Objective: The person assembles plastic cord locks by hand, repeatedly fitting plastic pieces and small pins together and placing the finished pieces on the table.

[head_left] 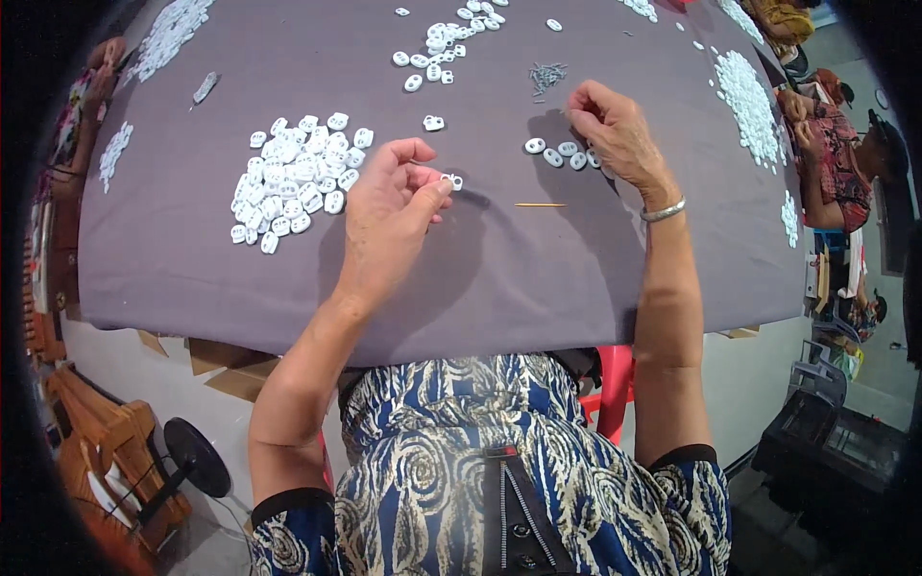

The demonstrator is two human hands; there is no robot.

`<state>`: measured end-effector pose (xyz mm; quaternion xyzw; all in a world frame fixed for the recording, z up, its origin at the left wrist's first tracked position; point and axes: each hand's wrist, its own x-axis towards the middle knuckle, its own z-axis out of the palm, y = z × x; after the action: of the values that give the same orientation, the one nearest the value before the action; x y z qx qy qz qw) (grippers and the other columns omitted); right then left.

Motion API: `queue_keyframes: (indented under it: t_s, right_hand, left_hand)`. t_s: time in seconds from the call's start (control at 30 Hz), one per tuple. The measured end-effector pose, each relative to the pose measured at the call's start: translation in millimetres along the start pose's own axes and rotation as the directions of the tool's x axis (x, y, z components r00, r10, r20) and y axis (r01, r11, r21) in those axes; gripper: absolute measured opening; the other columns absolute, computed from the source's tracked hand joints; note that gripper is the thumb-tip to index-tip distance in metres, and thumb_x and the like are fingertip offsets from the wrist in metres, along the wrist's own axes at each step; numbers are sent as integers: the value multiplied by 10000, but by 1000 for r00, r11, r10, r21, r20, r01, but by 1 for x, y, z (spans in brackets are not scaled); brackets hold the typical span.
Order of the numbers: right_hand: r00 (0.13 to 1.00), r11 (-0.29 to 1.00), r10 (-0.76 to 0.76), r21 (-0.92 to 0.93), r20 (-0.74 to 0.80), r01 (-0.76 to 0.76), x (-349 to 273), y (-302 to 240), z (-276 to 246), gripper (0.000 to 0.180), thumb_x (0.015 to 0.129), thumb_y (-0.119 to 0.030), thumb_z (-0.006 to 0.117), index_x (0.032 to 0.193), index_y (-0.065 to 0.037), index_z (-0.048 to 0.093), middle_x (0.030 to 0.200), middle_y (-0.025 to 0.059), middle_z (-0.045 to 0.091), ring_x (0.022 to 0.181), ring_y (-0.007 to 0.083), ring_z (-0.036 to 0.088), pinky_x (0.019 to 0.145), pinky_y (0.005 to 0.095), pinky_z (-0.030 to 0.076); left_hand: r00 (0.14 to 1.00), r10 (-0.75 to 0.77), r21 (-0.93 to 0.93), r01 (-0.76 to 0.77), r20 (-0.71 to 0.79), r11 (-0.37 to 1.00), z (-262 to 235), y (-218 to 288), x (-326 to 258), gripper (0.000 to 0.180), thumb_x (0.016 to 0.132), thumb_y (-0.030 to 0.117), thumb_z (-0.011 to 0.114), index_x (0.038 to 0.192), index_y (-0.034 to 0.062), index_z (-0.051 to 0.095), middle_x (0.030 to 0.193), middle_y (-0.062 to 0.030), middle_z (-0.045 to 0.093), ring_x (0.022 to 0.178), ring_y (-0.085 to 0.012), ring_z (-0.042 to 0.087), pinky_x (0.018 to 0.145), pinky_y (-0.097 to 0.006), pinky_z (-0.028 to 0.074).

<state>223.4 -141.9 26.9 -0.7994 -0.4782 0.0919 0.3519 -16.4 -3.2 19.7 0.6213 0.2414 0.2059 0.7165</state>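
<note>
My left hand (392, 206) pinches a small white plastic piece with holes (451, 180) between thumb and forefinger, above the grey cloth. To its left is a large heap of white two-holed plastic pieces (288, 178). My right hand (615, 130) is closed in a pinch beside a little pile of thin grey rod-like bits (547, 77); whatever its fingertips hold is too small to make out. Several white oval two-holed pieces (553, 157) lie under and beside that hand. Between my hands rests a thin yellowish pointed stick (541, 204).
A single white piece (434, 123) lies ahead of my left hand, with a looser cluster of white pieces (442, 43) farther off. More white heaps (747, 101) sit along the table's sides. People (836, 163) sit at the right edge. A black fan (197, 456) stands lower left.
</note>
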Motion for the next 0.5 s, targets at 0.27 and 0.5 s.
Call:
queue_keyframes:
  t_s: [0.27, 0.5]
  right_hand:
    - [998, 969, 50, 243, -49, -36, 1, -2, 15, 85, 817, -73, 571, 874, -11, 557, 715, 41, 579, 646, 134, 537, 630, 278, 463]
    - [999, 972, -5, 235, -46, 15, -2, -13, 24, 166, 858, -35, 517, 1001, -13, 597, 787, 62, 614, 731, 141, 617, 662, 265, 487]
  left_hand:
    - [1000, 16, -24, -16, 23, 1000, 0, -4, 1, 277, 859, 11, 594, 1122, 13, 505, 848, -15, 558, 741, -71, 550, 644, -205, 464]
    - [999, 5, -56, -3, 37, 998, 0, -7, 1, 287, 859, 14, 601, 1126, 8, 497, 848, -16, 560, 747, -76, 552, 646, -209, 466]
